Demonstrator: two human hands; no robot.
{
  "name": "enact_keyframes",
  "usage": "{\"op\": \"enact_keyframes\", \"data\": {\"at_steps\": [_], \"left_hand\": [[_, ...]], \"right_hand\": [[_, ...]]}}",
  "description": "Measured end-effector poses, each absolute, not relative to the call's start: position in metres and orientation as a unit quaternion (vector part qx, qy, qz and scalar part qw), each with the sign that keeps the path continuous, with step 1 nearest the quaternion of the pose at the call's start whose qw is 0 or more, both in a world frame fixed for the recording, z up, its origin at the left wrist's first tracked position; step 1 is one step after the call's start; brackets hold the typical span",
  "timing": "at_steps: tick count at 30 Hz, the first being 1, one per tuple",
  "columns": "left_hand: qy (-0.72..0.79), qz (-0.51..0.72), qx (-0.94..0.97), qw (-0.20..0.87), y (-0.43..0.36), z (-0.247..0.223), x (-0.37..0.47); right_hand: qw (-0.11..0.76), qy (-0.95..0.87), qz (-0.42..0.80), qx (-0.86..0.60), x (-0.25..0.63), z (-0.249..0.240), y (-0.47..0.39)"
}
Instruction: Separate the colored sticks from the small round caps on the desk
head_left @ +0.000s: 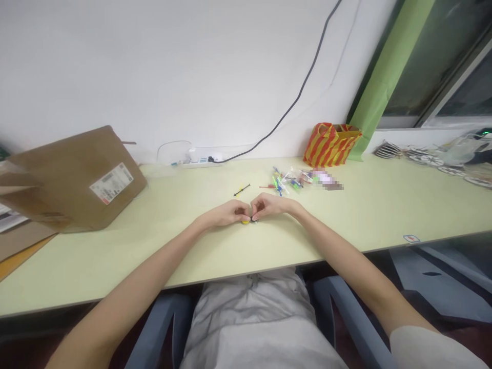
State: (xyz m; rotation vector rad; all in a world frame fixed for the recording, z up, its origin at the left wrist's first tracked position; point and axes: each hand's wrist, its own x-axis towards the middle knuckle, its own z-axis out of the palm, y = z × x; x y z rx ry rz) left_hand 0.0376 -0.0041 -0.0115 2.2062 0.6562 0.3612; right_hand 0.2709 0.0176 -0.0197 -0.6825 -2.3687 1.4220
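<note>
Hands meet low over the pale yellow-green table [184, 256] in the head view, close to the middle of it. Left hand [232, 212] has its fingers curled in and the thumb and fingertips pinched together on a small yellow piece [245, 222], low down by the tabletop. Right hand [267, 205] is curled the same way, thumb and fingertips closed on a tiny black piece [252, 219]. The two pieces are right beside each other, but the fingers cover most of them, so I can't tell if they're joined or what shape they are.

Just past the hands there's a thin dark stick [242, 190] with a bit of yellow on it, lying at a slant. A red stick [267, 187] is just beyond the right hand, next to a messy pile of colorful plastic parts [288, 179] in blue, green, white and red. Some of that pile is too blurry to make out.

Big cardboard box [80, 179] with a white label sits tilted over on the left. Power strip [202, 161] is against the wall with a black cable [298, 97] running up from it, and a red and yellow striped bag [331, 144] stands at the back right. Only the fingers themselves get in the way.
</note>
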Motion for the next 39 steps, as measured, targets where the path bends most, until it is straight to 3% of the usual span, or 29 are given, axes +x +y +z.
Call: {"op": "enact_keyframes", "data": {"at_steps": [9,16,18,20,22,27,31,34,39], "left_hand": [[0.268,0.137,0.882,0.362,-0.005,-0.011,0.04],[0.292,0.139,0.865,0.383,-0.006,-0.014,0.034],[0.295,0.147,0.865,0.379,-0.006,-0.013,0.033],[0.295,0.154,0.865,0.375,-0.006,-0.012,0.033],[0.297,0.158,0.863,0.377,-0.006,-0.011,0.033],[0.31,0.166,0.855,0.38,-0.006,-0.012,0.032],[0.312,0.17,0.843,0.404,-0.006,-0.012,0.03],[0.316,0.171,0.836,0.415,-0.006,-0.013,0.03],[0.36,0.266,0.828,0.339,-0.003,-0.021,0.032]], "right_hand": [[0.09,-0.828,0.486,-0.266,0.267,-0.009,0.023],[0.114,-0.85,0.432,-0.279,0.284,-0.017,0.028],[0.178,-0.859,0.362,-0.315,0.294,-0.021,0.033],[0.277,-0.841,0.235,-0.401,0.303,-0.026,0.042],[0.324,-0.803,0.097,-0.49,0.31,-0.032,0.052],[0.234,-0.796,-0.021,-0.558,0.311,-0.041,0.066],[0.254,-0.821,-0.028,-0.511,0.296,-0.038,0.064],[0.328,-0.82,0.014,-0.468,0.284,-0.034,0.053],[0.497,-0.717,0.278,-0.402,0.267,-0.023,0.026]]}}
